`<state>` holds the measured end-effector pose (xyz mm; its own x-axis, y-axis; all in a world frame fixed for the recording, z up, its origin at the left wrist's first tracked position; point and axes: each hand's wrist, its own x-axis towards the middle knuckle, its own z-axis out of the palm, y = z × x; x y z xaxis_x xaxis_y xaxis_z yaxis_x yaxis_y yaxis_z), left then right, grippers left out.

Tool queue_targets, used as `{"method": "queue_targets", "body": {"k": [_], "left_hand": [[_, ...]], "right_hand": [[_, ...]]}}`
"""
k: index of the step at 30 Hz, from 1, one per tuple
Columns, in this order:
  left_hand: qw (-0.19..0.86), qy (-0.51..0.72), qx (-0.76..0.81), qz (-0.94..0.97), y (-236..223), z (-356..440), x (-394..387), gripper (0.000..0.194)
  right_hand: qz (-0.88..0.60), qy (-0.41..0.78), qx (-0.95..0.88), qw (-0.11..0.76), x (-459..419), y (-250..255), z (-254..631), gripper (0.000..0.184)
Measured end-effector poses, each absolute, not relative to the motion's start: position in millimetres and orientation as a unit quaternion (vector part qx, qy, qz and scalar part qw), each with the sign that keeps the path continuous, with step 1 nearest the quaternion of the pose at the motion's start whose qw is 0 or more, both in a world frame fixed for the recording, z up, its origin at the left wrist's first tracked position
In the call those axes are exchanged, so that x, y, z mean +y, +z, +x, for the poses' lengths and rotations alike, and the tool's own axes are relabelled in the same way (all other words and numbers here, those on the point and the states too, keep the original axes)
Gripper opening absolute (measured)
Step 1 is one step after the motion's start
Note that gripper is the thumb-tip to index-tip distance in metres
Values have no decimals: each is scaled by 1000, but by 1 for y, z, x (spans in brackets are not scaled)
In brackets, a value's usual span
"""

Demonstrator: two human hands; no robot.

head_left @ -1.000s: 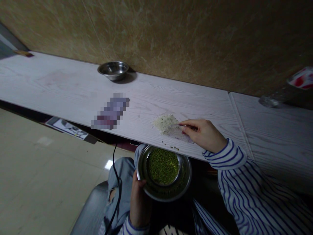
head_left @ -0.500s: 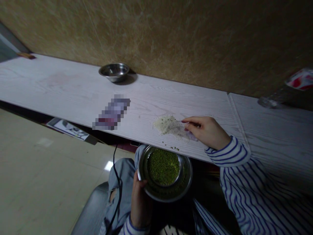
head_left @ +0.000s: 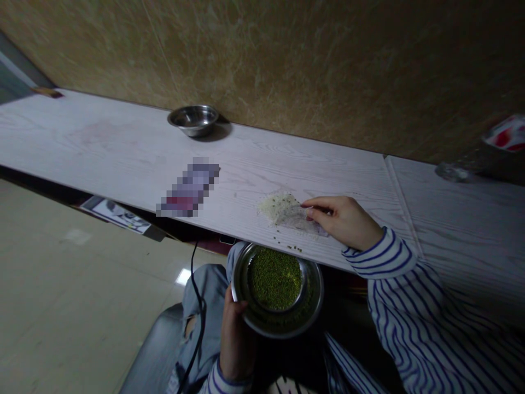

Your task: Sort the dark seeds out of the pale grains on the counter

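Note:
My left hand (head_left: 235, 334) grips the left rim of a steel bowl (head_left: 314, 312) held below the table edge, thumb over the rim. Inside it lie many green mung beans (head_left: 274, 279). Over the table, my right hand (head_left: 342, 219) pinches a thin, see-through greyish sheet (head_left: 293, 217) between thumb and fingers. The sheet's exact kind is unclear. It lies against a pile of white rice-like grains (head_left: 273, 207) dotted with dark and green bits. A few loose beans (head_left: 294, 248) rest between the pile and the table's front edge.
A smaller steel bowl (head_left: 193, 121) stands by the wall. A pixelated flat object (head_left: 191, 189) lies left of the grains. At the right is a clear bottle (head_left: 459, 168) with a red and white label. A black cable (head_left: 200, 312) hangs across my leg.
My right hand has shifted slightly left with the see-through sheet, which now spreads flatter across the grains' right side. The left hand and bowl stay about where they were.

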<state>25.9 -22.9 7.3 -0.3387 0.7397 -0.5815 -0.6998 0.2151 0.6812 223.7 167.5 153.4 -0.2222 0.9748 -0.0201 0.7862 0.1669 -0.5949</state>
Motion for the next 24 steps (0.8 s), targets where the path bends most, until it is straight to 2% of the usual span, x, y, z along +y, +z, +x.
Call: {"method": "queue_targets", "body": {"k": [9,24], "left_hand": [[568,629,530,11,7,28,-24,60],[575,630,522,10,9,23,-24,64]], "right_hand": [[-577,267,-754,167,166,156,219,34],[-556,269,-760,201,161,149,235,30]]}}
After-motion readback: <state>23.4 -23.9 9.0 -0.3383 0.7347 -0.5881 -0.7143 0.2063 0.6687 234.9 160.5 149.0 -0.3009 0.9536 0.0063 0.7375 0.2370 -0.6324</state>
